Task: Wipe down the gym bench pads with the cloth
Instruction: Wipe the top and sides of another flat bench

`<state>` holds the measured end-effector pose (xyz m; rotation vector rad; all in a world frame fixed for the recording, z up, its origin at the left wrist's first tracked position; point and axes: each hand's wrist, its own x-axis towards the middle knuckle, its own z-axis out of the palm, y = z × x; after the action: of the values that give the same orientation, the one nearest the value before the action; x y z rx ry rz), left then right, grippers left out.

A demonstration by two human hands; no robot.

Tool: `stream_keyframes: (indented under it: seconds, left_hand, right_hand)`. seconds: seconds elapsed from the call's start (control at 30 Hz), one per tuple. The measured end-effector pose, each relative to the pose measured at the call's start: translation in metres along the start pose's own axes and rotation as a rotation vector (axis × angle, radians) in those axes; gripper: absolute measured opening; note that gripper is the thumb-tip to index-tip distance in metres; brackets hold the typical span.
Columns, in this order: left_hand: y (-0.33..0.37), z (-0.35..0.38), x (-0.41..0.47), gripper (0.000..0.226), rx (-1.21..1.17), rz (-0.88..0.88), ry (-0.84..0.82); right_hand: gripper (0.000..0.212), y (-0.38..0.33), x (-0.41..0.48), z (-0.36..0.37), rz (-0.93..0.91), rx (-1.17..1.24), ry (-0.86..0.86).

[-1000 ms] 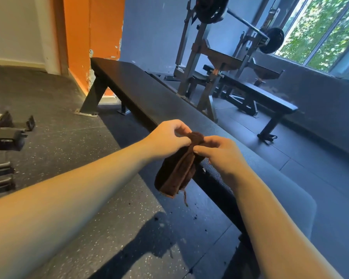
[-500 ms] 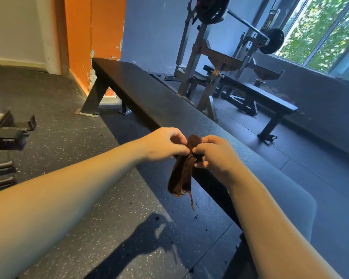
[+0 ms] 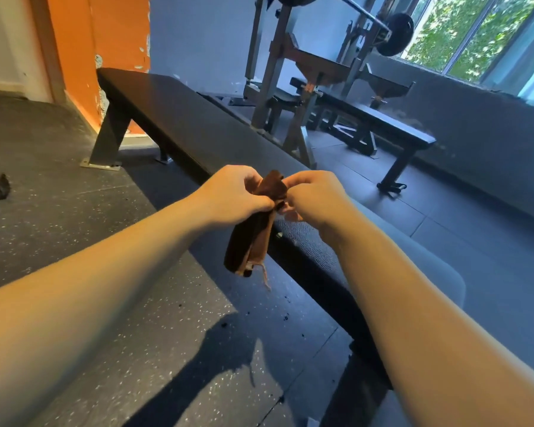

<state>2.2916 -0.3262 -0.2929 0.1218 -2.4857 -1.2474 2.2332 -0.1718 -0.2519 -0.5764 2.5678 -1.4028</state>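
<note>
Left hand [image 3: 238,192] and right hand [image 3: 313,195] both curled tight, fingers pinching the top of a brown cloth [image 3: 253,229] between them; the cloth is bunched into a narrow folded strip, hanging down from the grip with a loose thread trailing off its lower end. Cloth held just above the near-left edge of the long black bench pad [image 3: 179,124], not touching it, its hanging part over the speckled rubber floor [image 3: 74,211] on that side of the bench. Beyond the bench's far side, a barbell rack [image 3: 293,81] with a second bench [image 3: 379,121], well apart; orange wall [image 3: 99,41] behind the bench's far end.
</note>
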Motion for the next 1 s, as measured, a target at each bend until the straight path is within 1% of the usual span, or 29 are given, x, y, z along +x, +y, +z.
stream_keyframes:
  seconds: [0.1,0.17,0.23,0.33,0.37,0.47,0.53,0.63,0.73,0.77,0.83,0.93,1.0]
  left_hand:
    - [0.007,0.005,0.02,0.015,0.105,0.02,0.033]
    - [0.005,0.011,0.029,0.013,0.111,0.022,0.052]
    - [0.001,0.014,0.035,0.015,0.098,0.012,0.058]
    - [-0.003,0.011,0.043,0.018,0.093,-0.027,0.057]
    - [-0.004,0.009,0.044,0.018,0.085,-0.04,0.048]
    - [-0.003,0.005,0.042,0.02,0.069,-0.102,0.025]
    - [0.002,0.002,0.037,0.027,0.069,-0.153,0.017]
    - [0.011,-0.006,0.019,0.033,0.075,-0.214,0.004]
    - [0.026,-0.013,-0.002,0.022,0.027,-0.263,0.004]
    - [0.037,-0.013,-0.011,0.021,0.006,-0.283,0.021]
    - [0.049,-0.012,-0.023,0.026,-0.047,-0.336,0.087]
    - [0.063,-0.009,-0.046,0.035,-0.158,-0.474,0.269]
    - [0.068,-0.006,-0.065,0.037,-0.194,-0.532,0.394]
  right_hand:
    - [0.035,-0.001,0.018,-0.001,-0.012,0.0,0.066]
    - [0.032,0.002,0.027,-0.004,0.011,0.044,0.063]
    - [0.024,0.002,0.036,-0.006,0.071,0.11,-0.011]
    - [0.01,-0.003,0.049,-0.008,0.131,0.184,-0.197]
    - [0.006,-0.005,0.054,-0.007,0.143,0.191,-0.233]
    - [0.009,-0.012,0.064,0.0,0.146,0.102,-0.237]
    - [0.008,-0.018,0.064,0.006,0.135,0.066,-0.236]
    - [0.01,-0.028,0.055,0.006,0.081,-0.08,-0.252]
    - [0.014,-0.034,0.043,-0.003,0.063,-0.114,-0.285]
    - [0.015,-0.037,0.037,-0.009,0.063,-0.096,-0.302]
    - [0.014,-0.041,0.028,-0.013,0.056,-0.084,-0.351]
    - [0.014,-0.046,0.013,-0.017,-0.02,-0.1,-0.444]
    - [0.02,-0.045,0.0,-0.018,-0.05,-0.036,-0.523]
